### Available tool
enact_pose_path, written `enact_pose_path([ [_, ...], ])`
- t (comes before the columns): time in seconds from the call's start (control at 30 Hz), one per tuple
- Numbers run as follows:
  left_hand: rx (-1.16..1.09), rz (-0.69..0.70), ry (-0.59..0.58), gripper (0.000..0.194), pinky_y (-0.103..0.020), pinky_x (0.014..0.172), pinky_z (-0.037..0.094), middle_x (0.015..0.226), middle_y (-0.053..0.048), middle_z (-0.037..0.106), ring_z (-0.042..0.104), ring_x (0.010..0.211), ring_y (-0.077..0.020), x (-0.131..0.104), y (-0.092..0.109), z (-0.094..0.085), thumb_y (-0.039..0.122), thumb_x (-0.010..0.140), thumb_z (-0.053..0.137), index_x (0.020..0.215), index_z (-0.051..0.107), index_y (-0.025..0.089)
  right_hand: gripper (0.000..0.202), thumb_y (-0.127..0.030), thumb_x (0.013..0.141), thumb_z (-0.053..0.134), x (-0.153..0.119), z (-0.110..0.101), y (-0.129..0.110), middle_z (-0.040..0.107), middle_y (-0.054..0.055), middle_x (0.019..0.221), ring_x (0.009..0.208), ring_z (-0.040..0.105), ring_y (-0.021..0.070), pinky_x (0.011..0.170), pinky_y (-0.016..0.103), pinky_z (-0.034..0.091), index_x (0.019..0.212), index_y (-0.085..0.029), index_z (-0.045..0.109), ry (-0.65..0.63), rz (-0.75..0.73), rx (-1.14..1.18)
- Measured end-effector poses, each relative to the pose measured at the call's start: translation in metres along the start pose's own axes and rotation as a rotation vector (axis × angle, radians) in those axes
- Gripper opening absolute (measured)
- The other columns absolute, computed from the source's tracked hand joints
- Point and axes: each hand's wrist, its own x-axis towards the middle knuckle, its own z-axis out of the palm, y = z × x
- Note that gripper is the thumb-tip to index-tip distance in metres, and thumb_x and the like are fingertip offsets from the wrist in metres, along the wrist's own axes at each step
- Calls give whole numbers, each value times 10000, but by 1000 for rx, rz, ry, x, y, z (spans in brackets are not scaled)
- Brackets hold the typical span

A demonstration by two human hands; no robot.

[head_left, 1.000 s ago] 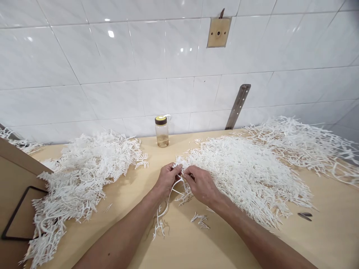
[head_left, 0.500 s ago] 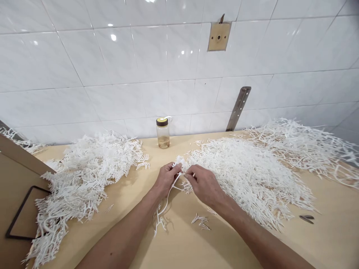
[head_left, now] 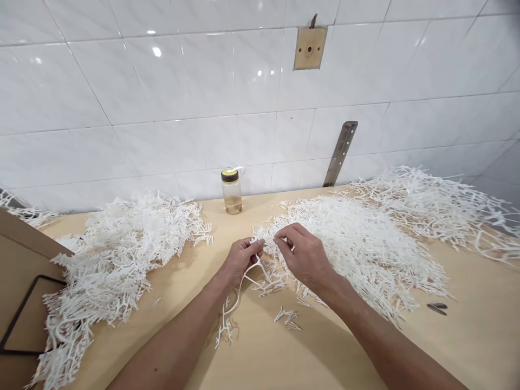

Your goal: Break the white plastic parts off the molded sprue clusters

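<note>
My left hand (head_left: pixel 242 259) pinches a white branched stem (head_left: pixel 239 295) between thumb and fingers. Its forked twigs hang below the hand toward the table, and a white tuft shows above the fingertips. Just to the right, my right hand (head_left: pixel 304 250) has thumb and forefinger pressed together over the edge of a big heap of white twiggy pieces (head_left: pixel 357 244). Whatever lies in that pinch is too small to make out. A few loose white bits (head_left: pixel 287 315) lie on the table below the hands.
A second white heap (head_left: pixel 125 249) spreads at the left beside a brown box (head_left: pixel 24 260). Longer white branches (head_left: pixel 439 203) lie at the back right. A lidded bottle (head_left: pixel 232 192) stands near the tiled wall, by a metal bracket (head_left: pixel 340 154). A small dark tool (head_left: pixel 437 309) lies at right.
My right hand has drawn a little away from my left, opening a gap between their fingertips. More forked twigs now show below my left hand. The whole view has shifted slightly.
</note>
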Motion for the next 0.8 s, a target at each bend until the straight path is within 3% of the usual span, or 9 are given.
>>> enact_pose_path([
  [0.37, -57, 4, 2, 439, -220, 462, 256, 509, 19, 507, 376, 439, -56, 0, 1, 1, 493, 617, 830, 558, 581, 135, 150, -202, 948, 536, -4, 12, 3, 655, 54, 853, 730, 626, 150, 684, 279, 509, 898, -193, 678, -11, -111, 92],
  [0.53, -82, -1, -25, 413, -222, 477, 273, 535, 14, 517, 404, 459, -64, 3, -5, -1, 478, 634, 822, 589, 598, 134, 122, -196, 932, 568, -7, 21, 7, 659, 54, 884, 743, 634, 161, 698, 297, 507, 915, -195, 689, -51, -53, 32],
  [0.8, -12, 16, 3, 440, -221, 455, 250, 498, 30, 486, 367, 438, -60, -1, -1, 4, 501, 610, 826, 566, 572, 144, 64, -189, 886, 614, -6, 25, 11, 661, 29, 814, 711, 614, 154, 690, 295, 494, 841, -191, 660, -67, 78, 126],
])
